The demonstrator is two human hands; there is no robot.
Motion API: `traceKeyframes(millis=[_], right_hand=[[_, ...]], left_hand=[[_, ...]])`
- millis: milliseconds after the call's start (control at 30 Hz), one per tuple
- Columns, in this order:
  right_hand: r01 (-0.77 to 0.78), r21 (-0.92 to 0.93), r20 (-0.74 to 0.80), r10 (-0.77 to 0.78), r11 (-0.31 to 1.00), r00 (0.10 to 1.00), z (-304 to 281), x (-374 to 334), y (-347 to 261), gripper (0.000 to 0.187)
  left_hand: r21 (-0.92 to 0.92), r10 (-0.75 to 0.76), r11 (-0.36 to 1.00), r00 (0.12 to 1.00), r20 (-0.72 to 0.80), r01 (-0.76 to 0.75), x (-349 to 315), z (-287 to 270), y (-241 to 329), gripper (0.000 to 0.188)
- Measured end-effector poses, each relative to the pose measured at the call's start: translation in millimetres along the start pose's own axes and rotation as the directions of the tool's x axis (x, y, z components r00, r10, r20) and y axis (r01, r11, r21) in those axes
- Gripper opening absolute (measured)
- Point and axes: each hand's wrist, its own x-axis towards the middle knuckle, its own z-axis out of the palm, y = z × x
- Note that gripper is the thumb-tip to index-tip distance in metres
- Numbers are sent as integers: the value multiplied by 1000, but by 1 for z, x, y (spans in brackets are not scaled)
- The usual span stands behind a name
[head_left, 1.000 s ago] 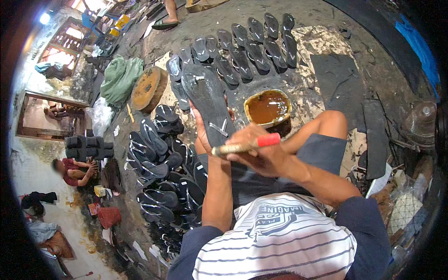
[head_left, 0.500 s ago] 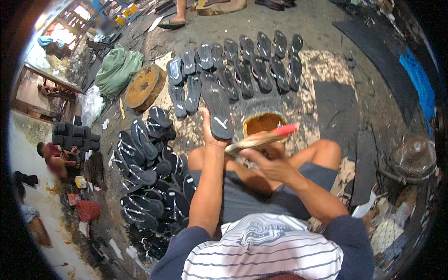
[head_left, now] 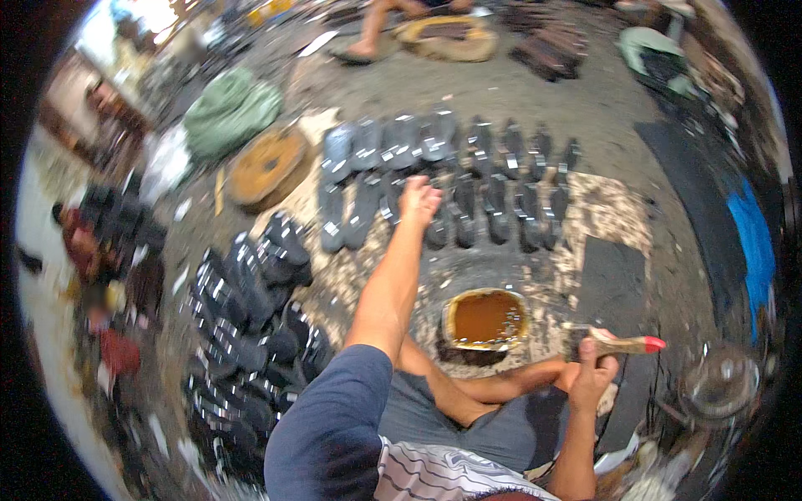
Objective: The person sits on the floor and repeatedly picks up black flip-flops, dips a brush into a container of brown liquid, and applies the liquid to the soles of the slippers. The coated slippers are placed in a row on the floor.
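Note:
My left hand (head_left: 420, 199) is stretched out over the rows of black sandals (head_left: 362, 209). Motion blur smears its fingers, so whether they grip a sandal does not show. The sandals stand side by side in two rows on a mottled sheet. My right hand (head_left: 589, 377) is closed around a brush (head_left: 625, 343) with a pale handle and a red tip, held above my right knee. In front of my crossed legs sits a yellow-rimmed container (head_left: 451, 321) of brown liquid.
Left of my legs lies a heap of black sandals (head_left: 242, 334). Farther out are a round wooden block (head_left: 266, 167) and a green sack (head_left: 230, 113). A dark flat sheet (head_left: 614, 275) and a fan (head_left: 720, 384) are at right. Another person's leg (head_left: 372, 33) shows at the far side.
My left hand has moved forward from near my lap to the sandal rows. My right hand has swung right with the brush, away from the sandal. The view has shifted.

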Motion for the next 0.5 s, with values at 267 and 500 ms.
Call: traceKeyframes(millis=[267, 500], right_hand=[[-241, -244, -36, 239, 939, 970, 26, -10, -10, 59], [-133, -290, 143, 181, 948, 973, 24, 4, 1, 72]], left_hand=[[864, 906, 7, 368, 207, -504, -205, -164, 173, 21], [854, 895, 345, 136, -424, 390, -317, -480, 283, 55]])
